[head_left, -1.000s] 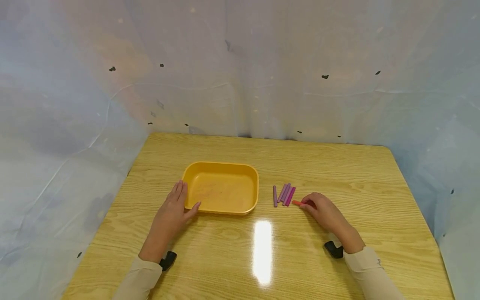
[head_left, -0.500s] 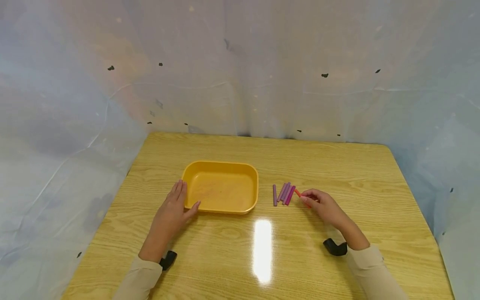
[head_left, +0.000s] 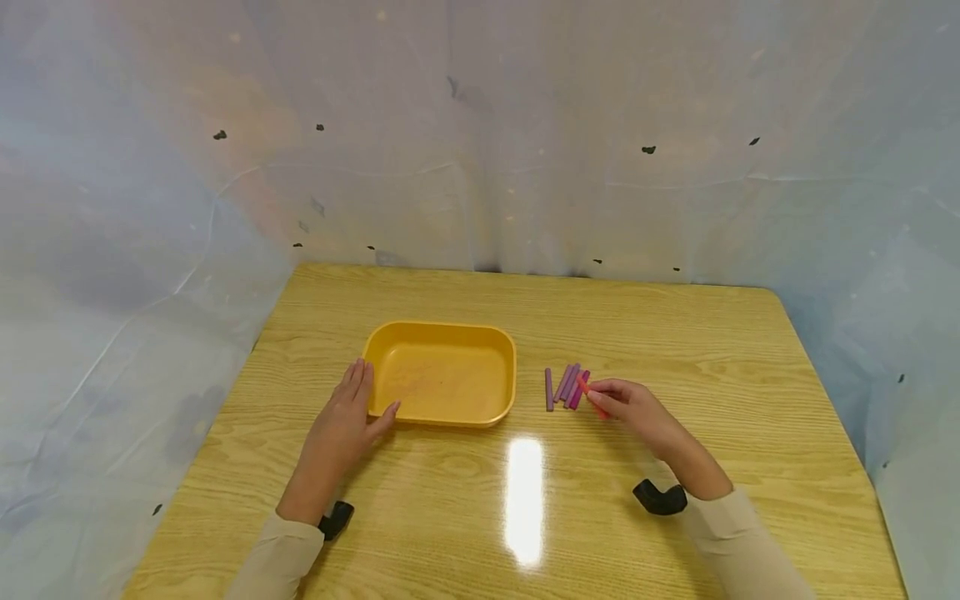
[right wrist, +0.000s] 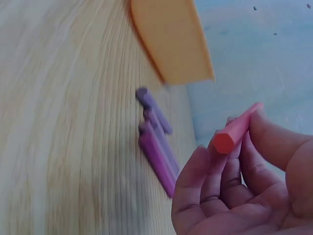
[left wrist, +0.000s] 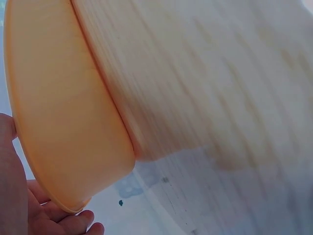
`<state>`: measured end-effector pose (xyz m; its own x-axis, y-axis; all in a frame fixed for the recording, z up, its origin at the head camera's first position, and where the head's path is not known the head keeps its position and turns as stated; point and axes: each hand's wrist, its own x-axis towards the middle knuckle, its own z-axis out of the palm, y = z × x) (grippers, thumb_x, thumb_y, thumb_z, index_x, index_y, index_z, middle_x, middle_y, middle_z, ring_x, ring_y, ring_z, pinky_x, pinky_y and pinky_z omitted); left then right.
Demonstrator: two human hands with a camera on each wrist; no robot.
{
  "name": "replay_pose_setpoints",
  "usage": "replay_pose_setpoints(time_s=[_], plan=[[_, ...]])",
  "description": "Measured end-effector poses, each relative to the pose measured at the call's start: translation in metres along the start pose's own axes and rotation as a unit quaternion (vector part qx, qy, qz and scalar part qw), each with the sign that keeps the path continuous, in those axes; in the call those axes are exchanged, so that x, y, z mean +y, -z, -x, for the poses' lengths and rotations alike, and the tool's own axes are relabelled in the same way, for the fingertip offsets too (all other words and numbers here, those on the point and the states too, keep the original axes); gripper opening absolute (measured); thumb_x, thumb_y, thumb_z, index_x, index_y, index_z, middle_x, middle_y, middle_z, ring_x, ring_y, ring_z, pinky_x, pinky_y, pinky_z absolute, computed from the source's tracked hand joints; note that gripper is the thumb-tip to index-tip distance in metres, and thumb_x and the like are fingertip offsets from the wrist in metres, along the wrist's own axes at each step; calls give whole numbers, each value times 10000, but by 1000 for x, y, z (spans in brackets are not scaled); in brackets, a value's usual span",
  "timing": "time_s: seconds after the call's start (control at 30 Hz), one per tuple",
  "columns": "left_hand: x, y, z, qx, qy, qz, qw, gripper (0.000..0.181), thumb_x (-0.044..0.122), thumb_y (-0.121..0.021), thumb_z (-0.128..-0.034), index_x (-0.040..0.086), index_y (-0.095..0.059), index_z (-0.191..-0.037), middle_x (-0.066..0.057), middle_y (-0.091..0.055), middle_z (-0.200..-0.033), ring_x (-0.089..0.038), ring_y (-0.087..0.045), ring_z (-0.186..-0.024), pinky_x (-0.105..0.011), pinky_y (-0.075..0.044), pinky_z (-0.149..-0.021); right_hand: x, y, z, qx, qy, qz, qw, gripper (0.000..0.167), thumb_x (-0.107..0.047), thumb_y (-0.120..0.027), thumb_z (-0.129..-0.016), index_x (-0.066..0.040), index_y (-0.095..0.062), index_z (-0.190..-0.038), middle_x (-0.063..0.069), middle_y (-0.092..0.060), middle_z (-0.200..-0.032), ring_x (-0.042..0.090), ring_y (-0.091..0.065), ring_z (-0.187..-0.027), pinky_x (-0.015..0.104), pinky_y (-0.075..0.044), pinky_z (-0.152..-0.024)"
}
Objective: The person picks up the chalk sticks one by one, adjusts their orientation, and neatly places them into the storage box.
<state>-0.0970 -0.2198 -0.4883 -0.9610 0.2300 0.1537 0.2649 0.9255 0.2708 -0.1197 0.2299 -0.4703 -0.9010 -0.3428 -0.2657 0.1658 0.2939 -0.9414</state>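
A yellow plastic tray (head_left: pixel 442 420) sits on the table, and my left hand (head_left: pixel 343 425) lies at its near left corner. The fingers rest along the left wall while the thumb touches the front rim. In the left wrist view, fingertips (left wrist: pixel 76 223) show beside the tray's rim. My right hand (head_left: pixel 637 412) pinches an orange-red, six-sided crayon (right wrist: pixel 234 132) between thumb and fingers, raised above the table. Beneath and left of it lie several purple crayons (head_left: pixel 549 390) and a magenta crayon (right wrist: pixel 156 159), partly hidden by the held crayon in the head view.
The wooden table (head_left: pixel 450 508) has a bright light reflection near its front. A pale, wrinkled sheet (head_left: pixel 480 133) with dark spots stands behind it and along both sides. Black wrist straps (head_left: pixel 660 497) show below the hands.
My right hand has lifted the orange-red crayon, turned it more upright and moved it left over the other crayons. My left hand and the tray stay where they were.
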Motion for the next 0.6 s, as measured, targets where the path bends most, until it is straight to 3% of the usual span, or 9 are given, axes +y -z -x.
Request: replay_pose_setpoints(time_s=[0.13,0.33,0.6], plan=[[0,0,-1,1,-8,0,10000,866,583,-417,-916,-73,-208,-1442,-267,-199,-1477,-378,-210,-1357,-521,-276,-1039,5,-6,-6,-303,22,-516,9982,494,-287,-496,-973,113,-480,-1262,207,-523,-962,187,-483,-810,366,-455,-747],[0,-2,1,2,38,62,10000,845,543,-468,-914,-65,-214,-1443,-257,-188,-1483,-364,-194,-1365,-516,-279,-1039,-2,-14,-11,-772,86,-905,9929,489,-267,-451,-993,178,-414,-1192,89,-492,-867,194,-455,-771,374,-433,-724],[0,-2,-1,79,-15,69,9999,838,532,-481,-914,-69,-224,-1439,-263,-201,-1477,-363,-205,-1361,-517,-292,-1031,-14,-21,-18,-937,24,-1111,9894,534,-273,-482,-981,188,-413,-1241,222,-524,-1133,293,-562,-1027,319,-497,-843]])
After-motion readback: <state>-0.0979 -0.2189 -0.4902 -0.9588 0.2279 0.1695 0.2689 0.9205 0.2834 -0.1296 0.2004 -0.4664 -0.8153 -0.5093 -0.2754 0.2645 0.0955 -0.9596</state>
